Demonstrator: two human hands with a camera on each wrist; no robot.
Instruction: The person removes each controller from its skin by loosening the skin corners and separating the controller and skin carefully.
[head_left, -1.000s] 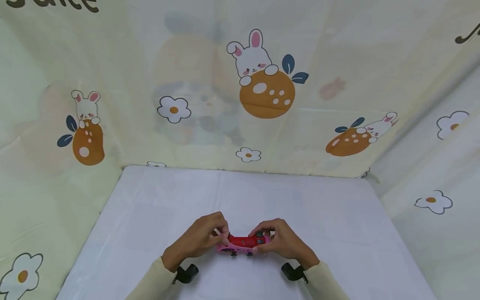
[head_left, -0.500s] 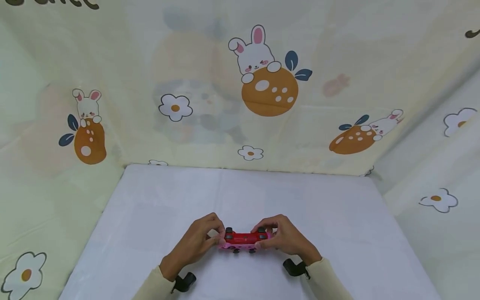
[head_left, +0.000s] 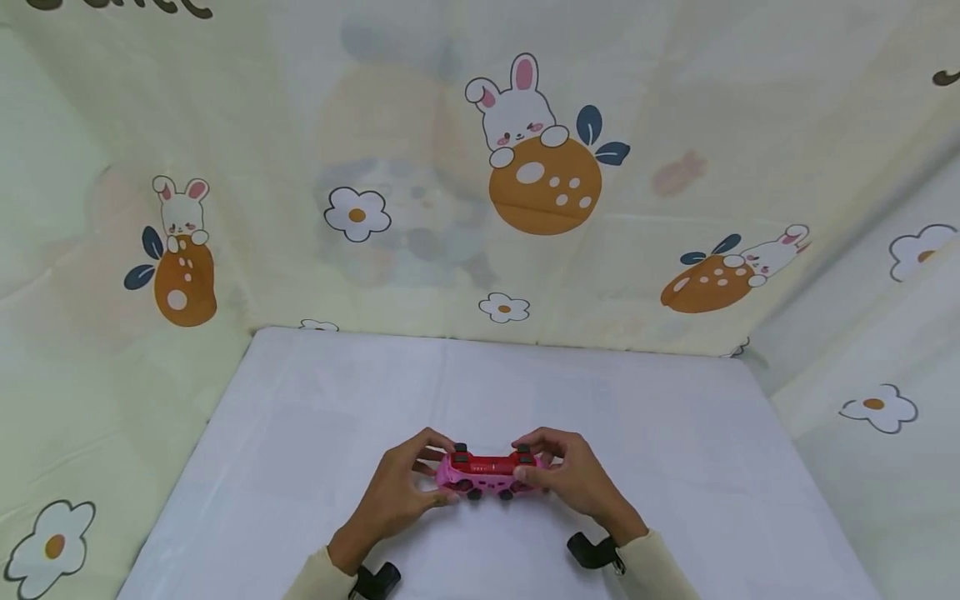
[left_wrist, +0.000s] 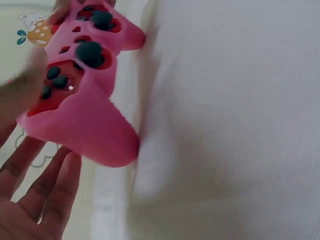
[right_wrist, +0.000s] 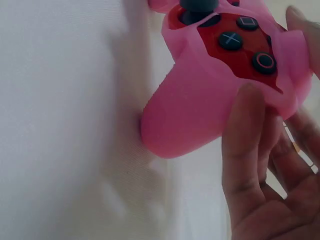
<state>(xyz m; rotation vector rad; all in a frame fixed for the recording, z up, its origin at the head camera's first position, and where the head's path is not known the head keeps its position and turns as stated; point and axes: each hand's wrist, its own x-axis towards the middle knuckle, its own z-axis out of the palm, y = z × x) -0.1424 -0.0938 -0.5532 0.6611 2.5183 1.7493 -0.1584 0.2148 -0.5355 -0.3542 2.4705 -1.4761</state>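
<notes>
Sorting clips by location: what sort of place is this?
Probably a makeshift recording booth: bunny-print fabric hangs behind and beside a white-covered table, where wrist cameras show.

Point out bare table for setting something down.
Free: white table behind the controller, up to the patterned curtain; left of the left grip, right of the right grip, to the table's side edges; and between the black wrist devices. Crowded: around the controller, a grip at each end.

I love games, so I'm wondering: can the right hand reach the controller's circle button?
Probably yes: the right hand holds the controller, and one of its fingers lies close beside the circle button, with nothing covering it.
</notes>
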